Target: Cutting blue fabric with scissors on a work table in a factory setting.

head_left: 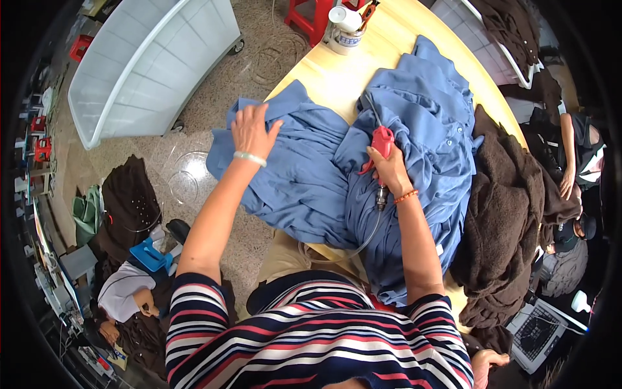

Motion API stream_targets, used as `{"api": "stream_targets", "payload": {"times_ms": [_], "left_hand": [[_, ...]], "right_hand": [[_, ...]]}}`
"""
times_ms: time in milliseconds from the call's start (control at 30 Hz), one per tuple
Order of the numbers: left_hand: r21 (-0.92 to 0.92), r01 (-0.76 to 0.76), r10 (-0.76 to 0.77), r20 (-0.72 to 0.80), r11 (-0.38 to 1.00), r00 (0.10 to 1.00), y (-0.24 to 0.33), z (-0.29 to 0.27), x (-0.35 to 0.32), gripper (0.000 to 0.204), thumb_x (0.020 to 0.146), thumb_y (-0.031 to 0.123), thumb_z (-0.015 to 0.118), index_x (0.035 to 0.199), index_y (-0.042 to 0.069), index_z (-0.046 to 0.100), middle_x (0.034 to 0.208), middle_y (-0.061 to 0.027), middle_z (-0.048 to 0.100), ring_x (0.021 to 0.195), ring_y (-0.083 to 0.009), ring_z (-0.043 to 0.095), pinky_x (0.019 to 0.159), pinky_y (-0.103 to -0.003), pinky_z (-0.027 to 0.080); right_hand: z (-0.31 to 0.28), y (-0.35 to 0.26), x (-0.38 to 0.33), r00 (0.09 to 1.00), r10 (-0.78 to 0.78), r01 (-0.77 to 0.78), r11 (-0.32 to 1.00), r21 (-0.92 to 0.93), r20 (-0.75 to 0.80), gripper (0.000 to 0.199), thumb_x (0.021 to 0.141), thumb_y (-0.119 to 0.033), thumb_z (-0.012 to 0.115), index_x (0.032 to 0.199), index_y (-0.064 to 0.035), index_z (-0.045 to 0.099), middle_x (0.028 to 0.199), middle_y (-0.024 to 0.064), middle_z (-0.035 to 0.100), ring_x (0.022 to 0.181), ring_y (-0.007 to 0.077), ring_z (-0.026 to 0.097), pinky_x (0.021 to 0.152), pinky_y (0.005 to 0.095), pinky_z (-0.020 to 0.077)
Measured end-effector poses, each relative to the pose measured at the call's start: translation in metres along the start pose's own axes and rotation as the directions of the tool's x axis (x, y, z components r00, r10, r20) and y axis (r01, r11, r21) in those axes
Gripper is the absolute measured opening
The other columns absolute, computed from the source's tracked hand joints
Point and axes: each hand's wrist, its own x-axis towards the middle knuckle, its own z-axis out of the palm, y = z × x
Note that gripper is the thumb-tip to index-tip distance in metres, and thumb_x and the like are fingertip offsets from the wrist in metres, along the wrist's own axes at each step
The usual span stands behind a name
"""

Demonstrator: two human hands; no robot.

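Note:
My left hand (253,129) lies flat, fingers spread, on a blue garment (291,175) spread over the wooden table (337,74); a pale bracelet sits on that wrist. My right hand (389,168) grips a red hand tool (382,141) with a clear hose trailing from its lower end. The tool's tip rests on a second heap of blue shirts (427,117) to the right. An orange bracelet is on the right wrist.
A pile of dark brown garments (512,214) lies at the table's right edge. A white can (343,29) stands at the far end, red stools beyond. A large white bin on wheels (149,58) is at the left. Other people sit low at left and right.

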Motion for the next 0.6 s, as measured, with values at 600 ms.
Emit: {"api": "stream_targets", "payload": {"times_ms": [600], "left_hand": [[-0.588, -0.015, 0.393, 0.521, 0.808, 0.758, 0.03, -0.079, -0.143, 0.024, 0.066, 0.0, 0.064, 0.088, 0.008, 0.057, 0.082, -0.0089, 0.053, 0.083, -0.0282, 0.057, 0.072, -0.038, 0.047]], "right_hand": [[-0.005, -0.011, -0.001, 0.991, -0.003, -0.004, 0.998, 0.055, 0.132, 0.028, 0.089, -0.023, 0.06, 0.103, -0.0002, 0.052, 0.066, 0.0056, 0.061, 0.046, 0.0105, 0.051, 0.043, 0.0249, 0.0423]]}}
